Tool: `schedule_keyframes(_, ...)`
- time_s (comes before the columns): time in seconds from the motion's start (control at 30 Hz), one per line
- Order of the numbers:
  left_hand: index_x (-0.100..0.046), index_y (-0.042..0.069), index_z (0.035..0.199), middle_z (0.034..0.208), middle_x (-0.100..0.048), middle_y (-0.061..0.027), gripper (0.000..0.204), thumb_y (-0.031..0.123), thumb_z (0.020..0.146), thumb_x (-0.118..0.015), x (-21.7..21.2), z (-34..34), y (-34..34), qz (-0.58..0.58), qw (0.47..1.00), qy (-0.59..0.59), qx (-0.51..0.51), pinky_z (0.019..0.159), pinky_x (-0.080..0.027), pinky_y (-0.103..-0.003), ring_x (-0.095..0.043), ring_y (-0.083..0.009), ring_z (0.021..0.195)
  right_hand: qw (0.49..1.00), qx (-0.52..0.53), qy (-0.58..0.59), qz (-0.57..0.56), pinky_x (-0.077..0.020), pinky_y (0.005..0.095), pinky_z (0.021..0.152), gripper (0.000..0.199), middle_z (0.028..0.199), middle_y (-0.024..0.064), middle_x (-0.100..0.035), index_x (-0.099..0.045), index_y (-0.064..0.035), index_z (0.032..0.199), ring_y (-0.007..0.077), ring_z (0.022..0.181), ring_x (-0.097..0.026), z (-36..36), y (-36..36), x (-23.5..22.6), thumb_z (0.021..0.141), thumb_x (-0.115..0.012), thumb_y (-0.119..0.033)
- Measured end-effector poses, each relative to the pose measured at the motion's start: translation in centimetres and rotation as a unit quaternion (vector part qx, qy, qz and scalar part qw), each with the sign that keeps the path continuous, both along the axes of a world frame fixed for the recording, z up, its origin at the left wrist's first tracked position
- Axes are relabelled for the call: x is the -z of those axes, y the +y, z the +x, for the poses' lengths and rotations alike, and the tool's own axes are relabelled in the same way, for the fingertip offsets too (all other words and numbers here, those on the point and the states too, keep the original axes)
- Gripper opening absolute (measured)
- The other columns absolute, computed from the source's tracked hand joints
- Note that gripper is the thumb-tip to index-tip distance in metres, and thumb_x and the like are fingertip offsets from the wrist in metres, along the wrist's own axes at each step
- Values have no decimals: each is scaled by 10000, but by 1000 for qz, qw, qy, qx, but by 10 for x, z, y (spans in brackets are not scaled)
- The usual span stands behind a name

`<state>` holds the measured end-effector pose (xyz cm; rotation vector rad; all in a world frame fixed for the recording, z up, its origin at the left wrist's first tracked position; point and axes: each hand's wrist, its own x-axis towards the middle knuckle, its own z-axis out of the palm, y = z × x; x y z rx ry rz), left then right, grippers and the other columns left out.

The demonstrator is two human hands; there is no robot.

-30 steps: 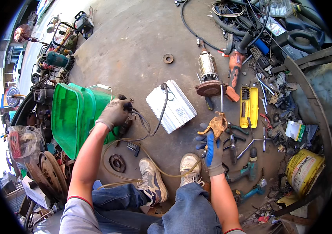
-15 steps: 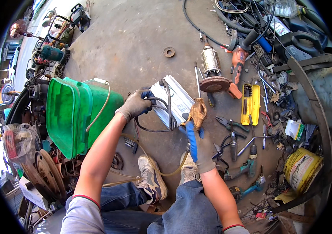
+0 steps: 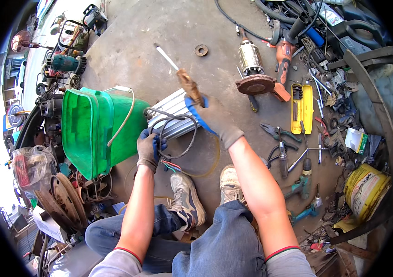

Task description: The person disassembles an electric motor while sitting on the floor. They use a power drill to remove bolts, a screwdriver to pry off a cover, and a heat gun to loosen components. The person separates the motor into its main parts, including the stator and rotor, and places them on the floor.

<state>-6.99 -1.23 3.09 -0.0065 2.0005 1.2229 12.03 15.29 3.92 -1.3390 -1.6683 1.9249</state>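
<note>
Gripping brown-handled screwdriver: right fingers, shaft jutting beyond them; left fingers closed on dark cable.

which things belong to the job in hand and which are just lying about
Apparently in use:
brown-handled tool, in right hand
black cable, in left hand
silver ribbed casing

Lying about:
green bucket
pliers
yellow case
orange grinder

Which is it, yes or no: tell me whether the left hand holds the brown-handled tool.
No, the right hand grips the brown-handled tool, while the left hand holds the dark cable.
</note>
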Motion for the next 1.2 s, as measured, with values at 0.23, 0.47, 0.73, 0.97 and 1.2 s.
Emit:
schedule_keyframes(0.23,-577,-63,1190,876,-655,-177,396,80,823,-536,3,9,42,-167,947,227,157,488,-513,-369,-651,-233,584,983,-61,-106,-135,-470,299,439,535,728,59,-651,-643,-7,996,130,482,-581,125,-32,29,942,-602,-538)
schedule_keyframes(0.47,-564,-80,1224,1205,-609,-329,461,105,805,-513,11,-35,74,-299,849,322,295,1025,-439,-435,-579,-441,1176,983,-36,-49,-176,-416,301,420,562,675,37,-607,-623,-23,874,112,459,-511,136,-47,39,923,-598,-582)
schedule_keyframes(0.73,-548,-86,1236,1267,-572,-346,457,88,819,-478,4,-41,84,-335,832,311,315,1057,-419,-435,-542,-442,1236,977,-86,-86,-178,-399,296,387,516,691,59,-627,-658,-15,953,120,409,-498,128,-40,50,941,-606,-528)
schedule_keyframes(0.97,-533,-98,1255,1264,-572,-349,477,87,819,-479,13,-46,82,-327,830,325,313,1056,-420,-436,-548,-440,1229,962,-112,-168,-185,-424,313,393,577,691,73,-658,-662,-23,944,145,415,-529,128,-36,85,922,-586,-595)
schedule_keyframes(1.2,-529,-100,1257,1271,-566,-351,481,89,818,-469,14,-48,80,-335,829,314,320,1065,-414,-429,-541,-441,1238,966,-104,-173,-163,-453,325,414,569,668,72,-638,-623,-6,839,162,452,-559,104,-17,79,901,-634,-571)
